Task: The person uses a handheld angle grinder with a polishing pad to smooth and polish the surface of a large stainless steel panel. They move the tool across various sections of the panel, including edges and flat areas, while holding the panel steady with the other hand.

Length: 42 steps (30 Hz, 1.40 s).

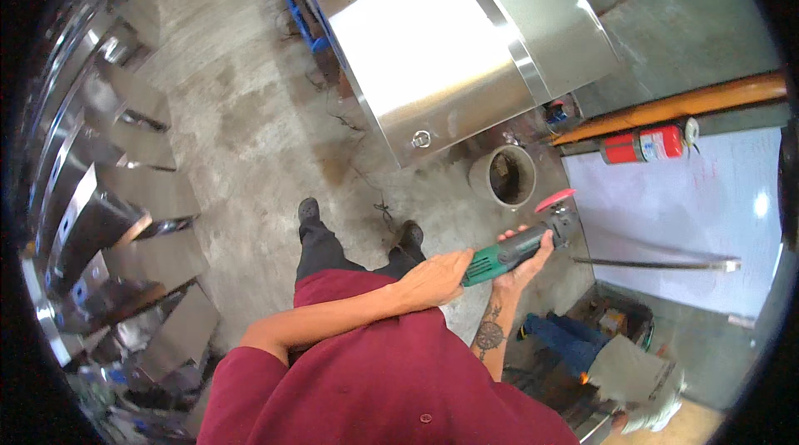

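An angle grinder (503, 257) with a green and black body lies across both my hands, to the right of my waist. My left hand (441, 277) is wrapped round its rear end. Further along, my right hand (529, 264) holds the body from beneath, close to the metal gear head (563, 224). A red disc (555, 200) at that head points away from me and touches nothing that I can see. Part of each palm is hidden by the tool.
Ahead stands a large shiny sheet-metal piece (454, 116). A bucket (480, 181) is beside its corner. A fire extinguisher (645, 145) hangs by a whiteboard (674, 220). Bent metal parts (100, 212) line the left. Another person (632, 374) bends down at lower right.
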Each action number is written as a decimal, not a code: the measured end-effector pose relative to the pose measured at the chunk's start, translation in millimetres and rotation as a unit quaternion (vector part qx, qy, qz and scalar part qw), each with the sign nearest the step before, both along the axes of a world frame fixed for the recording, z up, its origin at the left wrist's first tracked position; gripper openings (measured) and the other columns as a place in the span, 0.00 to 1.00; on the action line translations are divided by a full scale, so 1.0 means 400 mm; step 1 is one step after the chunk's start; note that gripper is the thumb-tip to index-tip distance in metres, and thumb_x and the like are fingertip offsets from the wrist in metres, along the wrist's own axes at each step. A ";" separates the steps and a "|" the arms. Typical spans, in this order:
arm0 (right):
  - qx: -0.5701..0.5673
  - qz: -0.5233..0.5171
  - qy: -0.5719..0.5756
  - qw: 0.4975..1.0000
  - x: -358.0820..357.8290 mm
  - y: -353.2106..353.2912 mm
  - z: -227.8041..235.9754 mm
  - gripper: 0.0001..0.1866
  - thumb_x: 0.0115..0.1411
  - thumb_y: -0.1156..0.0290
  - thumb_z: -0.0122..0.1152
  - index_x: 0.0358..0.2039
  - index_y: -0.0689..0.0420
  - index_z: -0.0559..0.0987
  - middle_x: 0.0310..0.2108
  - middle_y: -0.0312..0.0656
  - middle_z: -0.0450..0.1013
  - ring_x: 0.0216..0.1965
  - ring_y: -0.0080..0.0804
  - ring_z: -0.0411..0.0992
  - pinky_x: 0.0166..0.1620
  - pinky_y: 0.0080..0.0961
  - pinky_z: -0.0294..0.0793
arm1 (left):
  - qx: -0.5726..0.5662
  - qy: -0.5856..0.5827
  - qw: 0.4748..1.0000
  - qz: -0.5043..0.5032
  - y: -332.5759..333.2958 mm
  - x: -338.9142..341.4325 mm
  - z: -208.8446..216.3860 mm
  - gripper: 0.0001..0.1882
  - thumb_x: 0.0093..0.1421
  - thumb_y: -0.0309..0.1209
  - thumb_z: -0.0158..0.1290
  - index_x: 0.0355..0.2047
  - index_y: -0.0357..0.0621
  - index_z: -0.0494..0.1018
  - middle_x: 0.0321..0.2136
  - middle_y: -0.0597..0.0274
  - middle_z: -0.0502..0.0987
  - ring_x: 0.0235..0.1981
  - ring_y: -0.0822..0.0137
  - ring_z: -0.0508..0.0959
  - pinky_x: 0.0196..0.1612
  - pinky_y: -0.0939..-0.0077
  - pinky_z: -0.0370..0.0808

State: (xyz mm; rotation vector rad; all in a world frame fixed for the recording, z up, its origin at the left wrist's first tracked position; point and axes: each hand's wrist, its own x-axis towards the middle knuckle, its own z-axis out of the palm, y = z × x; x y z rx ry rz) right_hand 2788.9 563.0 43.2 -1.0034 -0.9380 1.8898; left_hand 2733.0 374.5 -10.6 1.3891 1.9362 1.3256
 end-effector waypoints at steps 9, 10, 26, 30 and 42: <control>-0.081 -0.069 -0.021 0.994 -0.380 -0.603 -0.131 0.33 0.63 0.38 0.69 0.43 0.61 0.77 0.35 0.44 0.77 0.30 0.42 0.79 0.36 0.42 0.84 | -0.085 -0.051 0.979 -0.180 -0.594 -0.519 0.001 0.36 0.66 0.36 0.61 0.65 0.24 0.60 0.52 0.28 0.77 0.55 0.36 0.80 0.57 0.47 0.77; -0.087 -0.075 -0.007 0.993 -0.388 -0.641 -0.131 0.33 0.64 0.38 0.69 0.44 0.60 0.76 0.35 0.44 0.77 0.30 0.42 0.80 0.36 0.42 0.85 | -0.109 -0.057 0.970 -0.210 -0.634 -0.542 0.022 0.39 0.67 0.39 0.62 0.67 0.23 0.59 0.54 0.26 0.76 0.57 0.36 0.79 0.59 0.48 0.76; -0.129 -0.172 0.039 0.976 -0.389 -0.503 -0.010 0.34 0.64 0.39 0.70 0.50 0.57 0.72 0.36 0.44 0.76 0.30 0.42 0.80 0.34 0.44 0.85 | -0.016 0.370 0.929 -0.018 -0.135 -0.843 0.081 0.34 0.73 0.37 0.53 0.72 0.27 0.61 0.73 0.36 0.64 0.75 0.41 0.62 0.77 0.48 0.58; -0.190 -0.213 0.020 0.958 -0.325 -0.259 0.004 0.33 0.64 0.38 0.69 0.47 0.57 0.74 0.35 0.44 0.77 0.29 0.42 0.80 0.33 0.42 0.84 | -0.024 0.386 0.922 0.022 0.291 -0.897 0.074 0.42 0.72 0.39 0.54 0.76 0.24 0.54 0.78 0.31 0.53 0.80 0.38 0.52 0.82 0.46 0.48; -0.134 -0.248 -0.019 0.959 -0.260 0.219 0.004 0.29 0.68 0.44 0.65 0.43 0.62 0.75 0.33 0.45 0.78 0.26 0.42 0.80 0.32 0.41 0.85 | -0.012 0.319 0.904 -0.283 0.960 -0.799 0.082 0.37 0.71 0.38 0.54 0.75 0.32 0.60 0.72 0.32 0.65 0.75 0.41 0.65 0.77 0.45 0.61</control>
